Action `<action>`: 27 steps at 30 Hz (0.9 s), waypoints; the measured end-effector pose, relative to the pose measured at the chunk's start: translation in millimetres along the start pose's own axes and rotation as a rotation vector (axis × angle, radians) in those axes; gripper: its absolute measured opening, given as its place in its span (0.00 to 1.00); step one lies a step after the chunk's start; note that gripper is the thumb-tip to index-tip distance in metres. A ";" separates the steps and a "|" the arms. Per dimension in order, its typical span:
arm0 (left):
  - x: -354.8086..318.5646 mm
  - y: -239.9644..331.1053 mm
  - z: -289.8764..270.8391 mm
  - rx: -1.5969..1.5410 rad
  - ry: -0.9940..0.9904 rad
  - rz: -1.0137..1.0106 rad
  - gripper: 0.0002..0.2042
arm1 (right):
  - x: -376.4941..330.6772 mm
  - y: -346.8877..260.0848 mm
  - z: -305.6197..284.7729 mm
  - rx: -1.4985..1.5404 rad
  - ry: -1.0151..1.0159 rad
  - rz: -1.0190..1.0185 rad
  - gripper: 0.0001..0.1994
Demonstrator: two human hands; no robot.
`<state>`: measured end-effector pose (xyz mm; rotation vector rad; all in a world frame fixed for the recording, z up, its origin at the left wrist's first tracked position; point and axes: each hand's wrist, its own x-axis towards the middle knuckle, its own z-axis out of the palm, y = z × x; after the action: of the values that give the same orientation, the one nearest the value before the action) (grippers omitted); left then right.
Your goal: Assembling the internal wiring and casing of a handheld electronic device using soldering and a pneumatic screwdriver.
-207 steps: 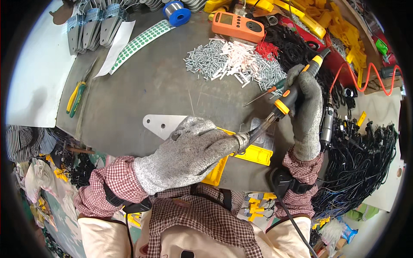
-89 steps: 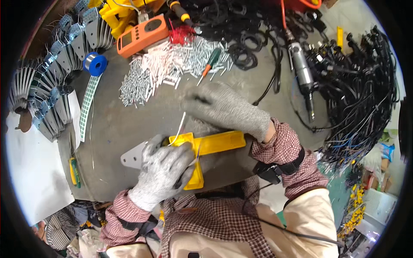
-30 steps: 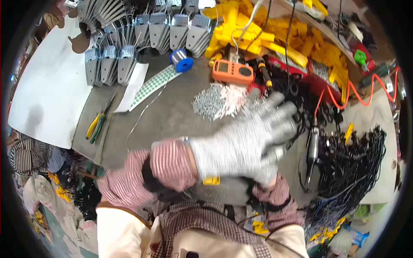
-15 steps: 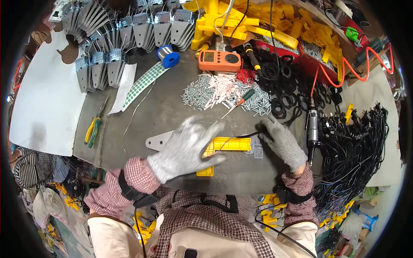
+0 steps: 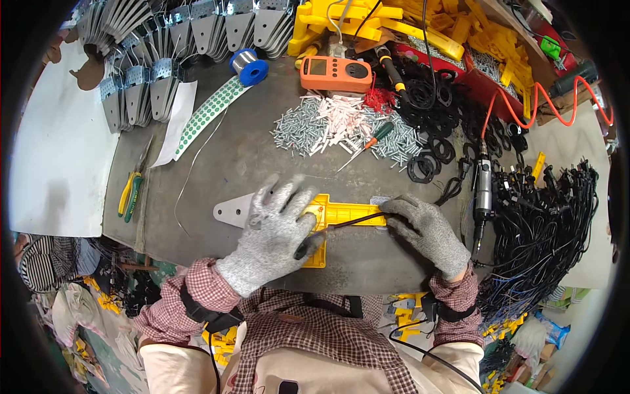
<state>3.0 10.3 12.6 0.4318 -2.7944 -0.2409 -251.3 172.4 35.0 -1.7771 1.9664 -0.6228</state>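
Observation:
A yellow T-shaped plastic housing [image 5: 357, 211], its ribbed inside facing up, lies near the front middle of the bench. A tapered metal plate with holes [image 5: 231, 211] sticks out to its left. My left hand [image 5: 269, 230], in a grey glove, lies over the joint of plate and housing, fingers spread and thumb beside the cable's end. A black cable [image 5: 359, 220] runs along the housing's arm. My right hand [image 5: 423, 230], also gloved, has its fingers closed on this cable at the arm's right end. Its fingertips hide part of the cable.
Beyond the housing lies a pile of screws [image 5: 302, 128] with a screwdriver [image 5: 374, 139] and an orange meter [image 5: 336, 73]. Pliers [image 5: 133, 190] and a solder spool [image 5: 251, 68] are left. A power screwdriver [image 5: 483, 187] and bundled black cables [image 5: 541, 230] stand right.
My left hand has settled over the housing, its fingers spreading. My right hand has closed on the cable at the housing's arm, and the cable now lies along the arm.

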 end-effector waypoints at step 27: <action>14.8 3.6 23.0 -0.228 0.077 -0.214 0.15 | 15.1 5.7 35.2 -0.062 0.064 -0.124 0.15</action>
<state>-18.8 11.6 -4.3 0.6679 -2.6059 -0.5707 -237.0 156.0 2.9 -1.9513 1.9482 -0.6735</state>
